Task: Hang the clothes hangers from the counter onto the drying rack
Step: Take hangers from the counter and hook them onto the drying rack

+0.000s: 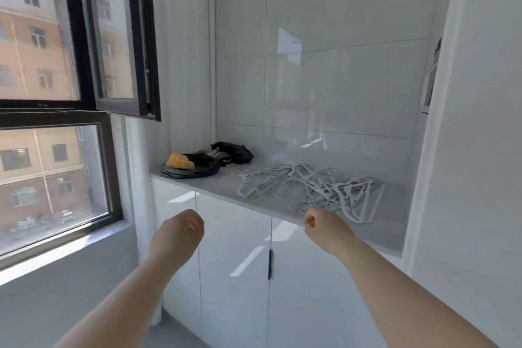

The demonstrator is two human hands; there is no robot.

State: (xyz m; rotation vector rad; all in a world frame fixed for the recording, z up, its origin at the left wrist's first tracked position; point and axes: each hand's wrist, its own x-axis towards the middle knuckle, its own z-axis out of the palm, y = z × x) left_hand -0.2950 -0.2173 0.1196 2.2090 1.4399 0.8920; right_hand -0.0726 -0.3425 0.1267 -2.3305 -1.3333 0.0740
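To your left, a black-framed window (84,37) w/ one glass sash (124,37) swung inward. Beyond the glass, an orange-and-tan apartment block (28,51) stands in sun. Straight ahead, glossy white wall tiles (339,79) reflect the light. In the window-side corner, a crumpled yellow-orange lump (180,161) sits atop a flat dark-grey round pad (180,174), w/ a crumpled black bag or cloth (234,151) just behind, to its right; can't tell which. Below, glossy white cabinet doors (234,277), w/ a slim dark handle (270,263) at the seam btwn two. Under the window, a plain grey wall (56,299).
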